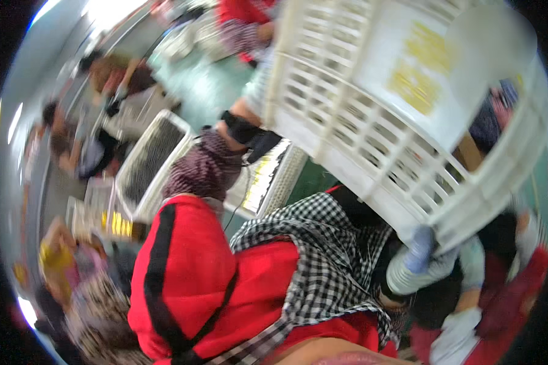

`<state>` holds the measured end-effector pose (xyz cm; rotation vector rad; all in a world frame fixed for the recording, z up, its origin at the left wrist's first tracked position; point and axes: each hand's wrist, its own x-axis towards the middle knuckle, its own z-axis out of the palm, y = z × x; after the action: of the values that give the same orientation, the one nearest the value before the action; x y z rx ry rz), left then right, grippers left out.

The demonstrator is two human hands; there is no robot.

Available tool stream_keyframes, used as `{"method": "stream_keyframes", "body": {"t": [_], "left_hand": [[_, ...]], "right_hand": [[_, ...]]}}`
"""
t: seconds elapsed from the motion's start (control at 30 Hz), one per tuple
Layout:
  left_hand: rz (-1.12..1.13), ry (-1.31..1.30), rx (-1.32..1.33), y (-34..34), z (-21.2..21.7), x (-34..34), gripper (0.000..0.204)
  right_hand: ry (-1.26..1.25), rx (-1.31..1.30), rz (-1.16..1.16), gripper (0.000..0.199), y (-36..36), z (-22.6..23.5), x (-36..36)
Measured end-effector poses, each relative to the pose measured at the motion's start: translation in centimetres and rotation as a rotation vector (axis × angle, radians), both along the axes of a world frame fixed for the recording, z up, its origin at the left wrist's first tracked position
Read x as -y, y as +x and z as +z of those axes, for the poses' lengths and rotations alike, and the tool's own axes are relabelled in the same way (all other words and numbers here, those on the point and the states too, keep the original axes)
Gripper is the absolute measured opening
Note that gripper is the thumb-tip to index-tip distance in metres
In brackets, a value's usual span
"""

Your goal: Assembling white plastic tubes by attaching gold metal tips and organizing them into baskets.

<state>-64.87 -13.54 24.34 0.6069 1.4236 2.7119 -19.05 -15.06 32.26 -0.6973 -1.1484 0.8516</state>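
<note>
Far left: long tray [147, 157] of dark pieces, on the floor.
Left forearm [208, 163], patterned sleeve and black wrist strap, reaches to the white crate [347, 115]. The left hand is hidden behind its edge; grip can't be told.
Crate is aloft and tilted, upper right, above a person in a red jacket [189, 274].
Right hand [420, 249], gloved, is clasped on the crate's lower rim.
Step looks like carrying the crate. Next move needs clearance over that person.
</note>
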Motion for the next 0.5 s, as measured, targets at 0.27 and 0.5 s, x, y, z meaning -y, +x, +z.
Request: {"method": "stream_keyframes", "body": {"t": [0.27,0.5], "left_hand": [[0.348,0.250,0.122,5.6,-2.0,17.2,0.092],[0.137,0.255,0.132,11.6,-1.6,33.7,0.092]], "right_hand": [[0.092,0.140,0.467,0.054,-0.6,5.8,2.3],[0.722,0.462,0.870,0.032,-7.1,13.6,2.3]]}}
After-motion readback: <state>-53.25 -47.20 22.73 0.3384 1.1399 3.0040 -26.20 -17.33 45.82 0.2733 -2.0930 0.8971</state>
